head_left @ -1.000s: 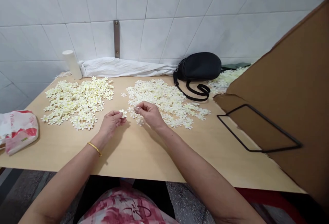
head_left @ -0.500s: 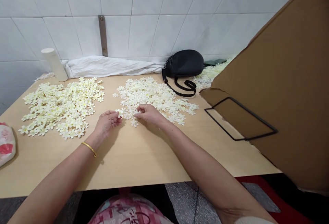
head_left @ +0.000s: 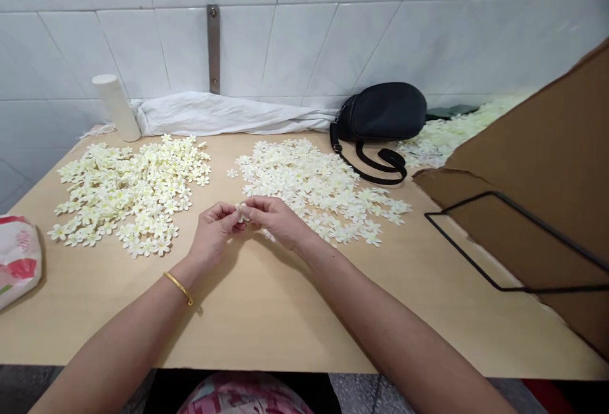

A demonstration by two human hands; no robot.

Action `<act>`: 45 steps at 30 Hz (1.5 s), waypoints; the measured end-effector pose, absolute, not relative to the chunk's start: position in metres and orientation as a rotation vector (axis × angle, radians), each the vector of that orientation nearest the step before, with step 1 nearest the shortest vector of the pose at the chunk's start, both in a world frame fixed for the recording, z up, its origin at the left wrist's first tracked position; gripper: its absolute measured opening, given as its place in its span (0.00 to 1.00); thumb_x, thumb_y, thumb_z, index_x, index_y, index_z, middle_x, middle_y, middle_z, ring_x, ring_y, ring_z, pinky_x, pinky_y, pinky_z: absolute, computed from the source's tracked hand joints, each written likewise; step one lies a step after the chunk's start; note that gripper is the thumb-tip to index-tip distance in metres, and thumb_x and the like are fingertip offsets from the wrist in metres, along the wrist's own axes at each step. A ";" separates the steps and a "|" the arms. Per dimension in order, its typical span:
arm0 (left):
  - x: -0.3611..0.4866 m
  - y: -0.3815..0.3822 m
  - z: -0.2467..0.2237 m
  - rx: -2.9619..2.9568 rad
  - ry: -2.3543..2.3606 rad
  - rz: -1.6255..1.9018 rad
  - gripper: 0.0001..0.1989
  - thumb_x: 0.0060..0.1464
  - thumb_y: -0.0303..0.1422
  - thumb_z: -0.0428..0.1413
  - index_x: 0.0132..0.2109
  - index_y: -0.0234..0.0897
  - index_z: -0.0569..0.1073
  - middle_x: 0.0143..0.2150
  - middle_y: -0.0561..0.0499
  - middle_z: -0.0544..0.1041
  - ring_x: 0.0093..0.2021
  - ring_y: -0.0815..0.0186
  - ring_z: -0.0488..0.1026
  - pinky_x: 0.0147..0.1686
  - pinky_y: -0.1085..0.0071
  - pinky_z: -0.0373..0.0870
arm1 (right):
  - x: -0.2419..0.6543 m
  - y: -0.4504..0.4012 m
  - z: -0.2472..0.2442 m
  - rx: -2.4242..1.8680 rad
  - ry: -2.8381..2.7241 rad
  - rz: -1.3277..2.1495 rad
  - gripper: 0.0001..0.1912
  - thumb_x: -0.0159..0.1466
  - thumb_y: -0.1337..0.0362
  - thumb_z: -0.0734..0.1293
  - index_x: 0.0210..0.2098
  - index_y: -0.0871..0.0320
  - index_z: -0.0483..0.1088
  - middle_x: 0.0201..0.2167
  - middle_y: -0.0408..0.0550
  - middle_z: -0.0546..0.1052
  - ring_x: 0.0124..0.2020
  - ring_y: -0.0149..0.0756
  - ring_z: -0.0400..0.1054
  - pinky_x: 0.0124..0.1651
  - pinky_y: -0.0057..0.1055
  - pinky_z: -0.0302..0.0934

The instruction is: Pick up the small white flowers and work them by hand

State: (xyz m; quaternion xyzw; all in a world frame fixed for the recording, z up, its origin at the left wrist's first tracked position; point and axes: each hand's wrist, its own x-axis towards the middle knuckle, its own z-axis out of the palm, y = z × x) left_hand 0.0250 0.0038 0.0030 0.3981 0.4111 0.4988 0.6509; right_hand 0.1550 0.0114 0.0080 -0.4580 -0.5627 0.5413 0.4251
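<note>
Both hands meet above the wooden table (head_left: pixel 266 312), pinching a small white fabric flower (head_left: pixel 242 211) between their fingertips. My left hand (head_left: pixel 214 233), with a gold bangle on its wrist, holds it from the left; my right hand (head_left: pixel 276 217) holds it from the right. A pile of white flowers with yellow centres (head_left: pixel 130 189) lies to the left of the hands. Just behind my right hand spreads another pile of paler flowers (head_left: pixel 318 182).
A black bag (head_left: pixel 383 113) with a strap, a white cloth (head_left: pixel 223 116) and a white cylinder (head_left: pixel 117 106) stand along the tiled wall. A brown cardboard sheet (head_left: pixel 542 186) with a black wire frame (head_left: pixel 514 243) is on the right, more flowers (head_left: pixel 457 132) behind it. A red-and-white plastic bag (head_left: pixel 16 258) lies far left.
My two hands have come together: the right hand left the pile's edge and joined the left hand on one flower. The camera view shifted a little.
</note>
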 end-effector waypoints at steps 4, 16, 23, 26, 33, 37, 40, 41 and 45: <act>0.021 0.003 0.000 0.892 0.927 1.136 0.04 0.41 0.28 0.59 0.26 0.31 0.71 0.20 0.53 0.70 0.23 0.74 0.66 0.28 0.74 0.64 | 0.149 0.010 -0.004 -1.075 -1.199 1.340 0.16 0.45 0.54 0.70 0.21 0.58 0.63 0.19 0.39 0.67 0.23 0.27 0.59 0.29 0.26 0.53; 0.023 0.000 -0.002 0.883 0.901 1.099 0.07 0.37 0.27 0.62 0.25 0.33 0.70 0.20 0.53 0.71 0.22 0.73 0.67 0.27 0.74 0.63 | 0.148 0.011 -0.014 -1.225 -1.396 1.020 0.18 0.57 0.52 0.59 0.17 0.57 0.59 0.16 0.40 0.61 0.21 0.28 0.54 0.25 0.27 0.51; 0.024 0.000 -0.003 0.885 0.910 1.077 0.07 0.38 0.27 0.60 0.25 0.33 0.68 0.20 0.53 0.70 0.22 0.72 0.67 0.27 0.73 0.64 | 0.149 0.007 -0.005 -1.224 -1.457 0.854 0.17 0.57 0.56 0.60 0.16 0.58 0.58 0.15 0.40 0.59 0.21 0.27 0.53 0.26 0.28 0.49; 0.023 0.001 -0.005 0.909 0.929 1.071 0.06 0.39 0.26 0.59 0.25 0.34 0.68 0.21 0.53 0.71 0.22 0.72 0.67 0.27 0.73 0.64 | 0.155 0.010 0.001 -1.222 -1.371 0.935 0.14 0.55 0.56 0.61 0.18 0.58 0.62 0.16 0.40 0.63 0.20 0.28 0.57 0.25 0.27 0.52; 0.020 0.005 -0.003 0.823 0.969 1.114 0.07 0.37 0.25 0.59 0.27 0.34 0.68 0.21 0.53 0.71 0.22 0.73 0.67 0.27 0.74 0.63 | 0.185 0.023 0.007 -1.352 -1.297 0.803 0.07 0.49 0.61 0.64 0.19 0.57 0.64 0.14 0.38 0.62 0.18 0.27 0.55 0.23 0.26 0.50; 0.019 0.007 -0.004 0.794 0.946 1.117 0.08 0.36 0.26 0.61 0.27 0.33 0.69 0.22 0.52 0.71 0.23 0.73 0.68 0.28 0.73 0.64 | 0.197 0.029 -0.004 -1.479 -1.438 0.766 0.08 0.50 0.61 0.65 0.19 0.59 0.68 0.15 0.40 0.64 0.20 0.28 0.55 0.25 0.28 0.50; 0.020 0.005 -0.004 0.803 0.935 1.095 0.07 0.36 0.26 0.61 0.26 0.33 0.69 0.21 0.52 0.71 0.22 0.73 0.67 0.28 0.73 0.64 | 0.199 0.030 -0.007 -1.533 -1.469 0.568 0.08 0.52 0.61 0.64 0.24 0.58 0.72 0.23 0.45 0.70 0.28 0.34 0.62 0.32 0.31 0.55; 0.021 0.004 -0.003 0.805 0.934 1.089 0.07 0.36 0.26 0.60 0.25 0.33 0.69 0.21 0.52 0.71 0.22 0.73 0.67 0.28 0.73 0.64 | 0.197 0.029 -0.006 -1.521 -1.476 0.484 0.08 0.53 0.61 0.64 0.26 0.57 0.73 0.26 0.46 0.71 0.31 0.36 0.63 0.35 0.32 0.55; 0.023 0.000 -0.002 0.815 0.928 1.059 0.05 0.37 0.26 0.60 0.24 0.32 0.70 0.21 0.52 0.71 0.21 0.73 0.67 0.27 0.74 0.64 | 0.184 0.020 0.002 -1.297 -1.523 0.637 0.11 0.56 0.58 0.62 0.27 0.58 0.71 0.27 0.46 0.71 0.31 0.34 0.62 0.37 0.31 0.56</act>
